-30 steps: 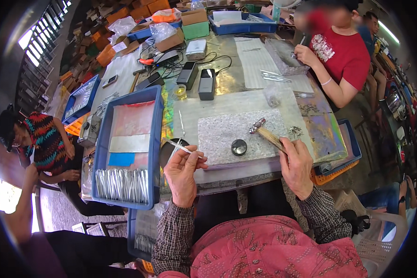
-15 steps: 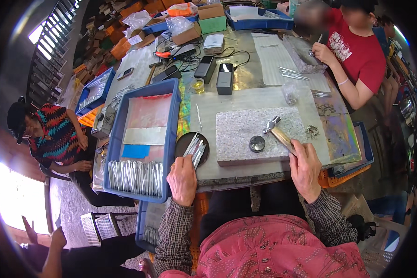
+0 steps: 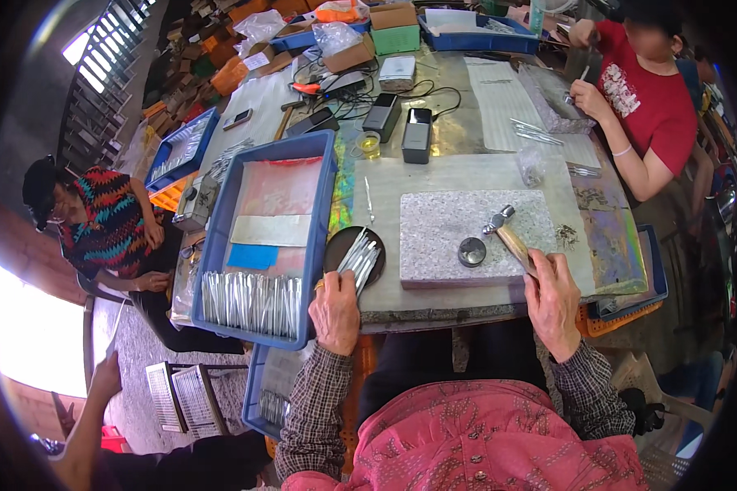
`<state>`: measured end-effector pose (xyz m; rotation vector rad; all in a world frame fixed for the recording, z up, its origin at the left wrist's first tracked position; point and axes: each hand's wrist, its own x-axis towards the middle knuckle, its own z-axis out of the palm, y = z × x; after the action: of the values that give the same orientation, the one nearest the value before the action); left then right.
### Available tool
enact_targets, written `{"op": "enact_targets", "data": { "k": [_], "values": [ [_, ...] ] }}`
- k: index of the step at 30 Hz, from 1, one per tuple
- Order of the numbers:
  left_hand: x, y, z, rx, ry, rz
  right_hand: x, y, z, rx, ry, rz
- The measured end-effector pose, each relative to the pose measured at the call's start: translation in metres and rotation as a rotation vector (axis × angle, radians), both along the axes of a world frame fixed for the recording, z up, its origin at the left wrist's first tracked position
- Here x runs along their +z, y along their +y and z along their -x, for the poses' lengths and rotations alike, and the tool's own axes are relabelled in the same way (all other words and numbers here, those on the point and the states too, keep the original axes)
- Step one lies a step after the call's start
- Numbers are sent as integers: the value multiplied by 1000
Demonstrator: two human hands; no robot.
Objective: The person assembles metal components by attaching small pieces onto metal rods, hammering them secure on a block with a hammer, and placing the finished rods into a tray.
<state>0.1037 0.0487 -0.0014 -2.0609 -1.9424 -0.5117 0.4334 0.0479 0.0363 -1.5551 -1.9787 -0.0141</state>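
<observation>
My left hand (image 3: 334, 311) is closed on the near ends of a bundle of slim silver metal pieces (image 3: 360, 255), which lie over a dark round dish (image 3: 376, 273). In my right hand (image 3: 553, 304) is a hammer (image 3: 512, 241), held by its wooden handle. Its metal head is over a speckled grey stone block (image 3: 442, 214); whether it touches the stone I cannot tell. Beside the head, a small dark round disc (image 3: 472, 252) lies on the block. One more slim silver piece (image 3: 369, 199) lies on the pale sheet beyond the dish.
A blue tray (image 3: 326, 192) with rows of silver pieces stands left of the dish. Small metal bits (image 3: 566, 237) lie right of the block. Black devices (image 3: 417, 135) and cables are farther back. A co-worker in red (image 3: 647, 106) works at the far right; others are at the left.
The whole view has shifted slightly, with things now farther right in it. My hands keep their holds. The co-worker in red has a raised hand; an arm at the lower left has moved.
</observation>
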Motion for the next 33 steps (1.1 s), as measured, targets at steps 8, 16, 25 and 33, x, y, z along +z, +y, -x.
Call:
{"op": "enact_targets", "data": {
  "k": [8,16,25,33],
  "values": [
    [39,-28,14,11,-129,-216,1,0,-3,-2,13,31],
    [32,-44,90,397,-201,179,3,3,-1,22,-3,34],
    [18,-34,109,380,-359,278,3,3,-3,27,-21,18],
    [2,-32,109,351,-272,92,11,1,-9,22,-45,68]
  ]
}}
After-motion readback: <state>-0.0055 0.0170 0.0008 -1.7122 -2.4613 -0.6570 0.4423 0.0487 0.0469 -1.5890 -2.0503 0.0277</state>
